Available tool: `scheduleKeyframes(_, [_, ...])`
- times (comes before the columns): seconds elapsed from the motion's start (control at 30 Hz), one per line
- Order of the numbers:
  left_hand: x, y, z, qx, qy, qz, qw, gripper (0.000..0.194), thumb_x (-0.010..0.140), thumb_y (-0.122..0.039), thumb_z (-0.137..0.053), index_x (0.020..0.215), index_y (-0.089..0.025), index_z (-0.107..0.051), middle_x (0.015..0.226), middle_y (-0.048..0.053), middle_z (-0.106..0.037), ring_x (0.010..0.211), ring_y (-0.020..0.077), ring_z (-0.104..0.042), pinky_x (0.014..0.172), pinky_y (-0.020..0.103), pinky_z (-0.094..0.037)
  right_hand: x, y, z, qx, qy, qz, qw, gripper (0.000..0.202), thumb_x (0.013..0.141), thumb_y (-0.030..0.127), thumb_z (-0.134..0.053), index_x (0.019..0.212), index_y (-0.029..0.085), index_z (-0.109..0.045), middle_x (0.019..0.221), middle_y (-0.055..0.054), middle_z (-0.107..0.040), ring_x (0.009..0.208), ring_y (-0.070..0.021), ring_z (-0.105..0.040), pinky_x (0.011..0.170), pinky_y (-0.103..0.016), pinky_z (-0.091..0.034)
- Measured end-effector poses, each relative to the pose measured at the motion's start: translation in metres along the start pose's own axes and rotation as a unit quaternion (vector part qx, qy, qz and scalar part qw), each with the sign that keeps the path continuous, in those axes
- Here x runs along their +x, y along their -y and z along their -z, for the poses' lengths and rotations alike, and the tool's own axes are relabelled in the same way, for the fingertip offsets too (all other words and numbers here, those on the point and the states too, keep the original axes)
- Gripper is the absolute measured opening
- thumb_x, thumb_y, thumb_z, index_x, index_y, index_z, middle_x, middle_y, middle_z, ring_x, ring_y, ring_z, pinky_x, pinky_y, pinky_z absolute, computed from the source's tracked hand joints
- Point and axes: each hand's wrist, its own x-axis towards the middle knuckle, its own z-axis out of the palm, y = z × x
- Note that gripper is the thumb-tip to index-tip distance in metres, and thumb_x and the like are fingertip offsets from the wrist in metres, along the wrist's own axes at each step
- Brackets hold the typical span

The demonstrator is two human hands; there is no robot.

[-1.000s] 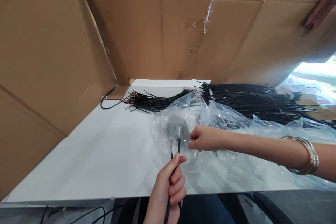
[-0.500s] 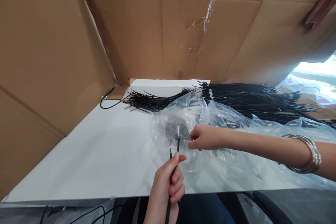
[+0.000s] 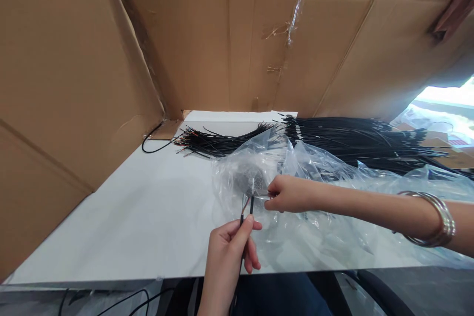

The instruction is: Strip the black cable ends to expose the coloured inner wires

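My left hand (image 3: 231,252), closed, pinches a black cable (image 3: 252,205) between thumb and fingers near the table's front edge. Bare shield or foil shows at its upper end. Beside it, a second cable end with fine coloured wires (image 3: 245,203) fans out from the same grip. My right hand (image 3: 285,193) is a fist around a thin metal tool like tweezers (image 3: 262,193), mostly hidden in the fingers. The tool's tip reaches across the cable end and seems to touch it. Under both hands lies a clear plastic bag (image 3: 229,170) with a grey tangle of scraps (image 3: 244,177) on it.
Bundles of black cables (image 3: 344,138) lie along the back, with a smaller bundle (image 3: 222,142) further left. One loose cable (image 3: 143,145) curls at the back left. Cardboard walls (image 3: 185,49) enclose the white table (image 3: 129,217) at the left and back.
My left hand has turned and its fingers have shifted on the cable. The tool now shows clearly, reaching left from my right hand across the cable end. The right hand has hardly moved.
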Motion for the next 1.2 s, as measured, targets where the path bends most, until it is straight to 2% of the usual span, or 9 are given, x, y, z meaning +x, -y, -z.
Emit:
scheduleKeyframes(0.13, [-0.001,-0.007,0.006,0.064,-0.001,-0.027,0.998,0.036,0.078,-0.048,-0.067,0.064,-0.015,-0.066,0.036,0.000,-0.055,0.032,0.0075,-0.039,0.040,0.019,-0.028,0.000,-0.001,-0.001,0.019,0.011,-0.004,1.000,0.020,0.071,0.028,-0.058,0.055,0.019,-0.050,0.050,0.004,-0.047,0.048,-0.0108,-0.042,0.044,-0.024,-0.029])
scheduleKeyframes(0.27, [-0.002,-0.008,0.008,0.106,0.000,-0.031,0.994,0.036,0.079,-0.047,-0.064,0.061,-0.016,-0.065,0.031,-0.003,-0.046,0.031,0.0080,-0.034,0.038,0.020,-0.025,0.000,-0.002,-0.002,0.039,0.030,-0.012,0.999,0.017,0.073,0.028,-0.056,0.059,0.019,-0.055,0.053,0.003,-0.051,0.046,-0.0105,-0.044,0.042,-0.024,-0.032])
scheduleKeyframes(0.43, [-0.002,-0.006,0.008,0.135,-0.012,-0.041,0.990,0.036,0.081,-0.046,-0.061,0.062,-0.016,-0.066,0.031,-0.006,-0.040,0.031,0.0081,-0.032,0.038,0.021,-0.025,0.001,0.000,-0.003,0.037,0.025,-0.016,0.999,0.019,0.072,0.028,-0.058,0.057,0.019,-0.054,0.053,0.003,-0.051,0.047,-0.0110,-0.044,0.043,-0.024,-0.031])
scheduleKeyframes(0.63, [-0.001,-0.007,0.011,0.145,-0.008,-0.041,0.989,0.036,0.081,-0.047,-0.060,0.063,-0.017,-0.066,0.031,-0.007,-0.038,0.030,0.0082,-0.031,0.038,0.022,-0.026,0.001,0.003,-0.004,0.026,0.008,-0.008,1.000,0.021,0.072,0.027,-0.059,0.054,0.019,-0.051,0.051,0.003,-0.047,0.051,-0.0115,-0.043,0.045,-0.025,-0.029])
scheduleKeyframes(0.83, [-0.001,-0.007,0.012,0.141,0.003,-0.035,0.989,0.037,0.079,-0.049,-0.061,0.063,-0.017,-0.066,0.032,-0.007,-0.038,0.030,0.0083,-0.031,0.037,0.022,-0.025,0.002,0.005,-0.004,0.028,0.018,-0.015,0.999,0.021,0.072,0.026,-0.058,0.054,0.019,-0.051,0.050,0.003,-0.047,0.048,-0.0113,-0.043,0.043,-0.024,-0.029])
scheduleKeyframes(1.2, [-0.001,-0.008,0.012,0.132,0.000,-0.038,0.990,0.036,0.077,-0.048,-0.064,0.060,-0.017,-0.065,0.031,-0.007,-0.038,0.029,0.0077,-0.030,0.037,0.022,-0.023,0.006,0.007,-0.003,0.061,0.094,-0.038,0.993,0.017,0.072,0.023,-0.056,0.056,0.020,-0.051,0.047,0.004,-0.047,0.037,-0.0099,-0.039,0.037,-0.023,-0.032])
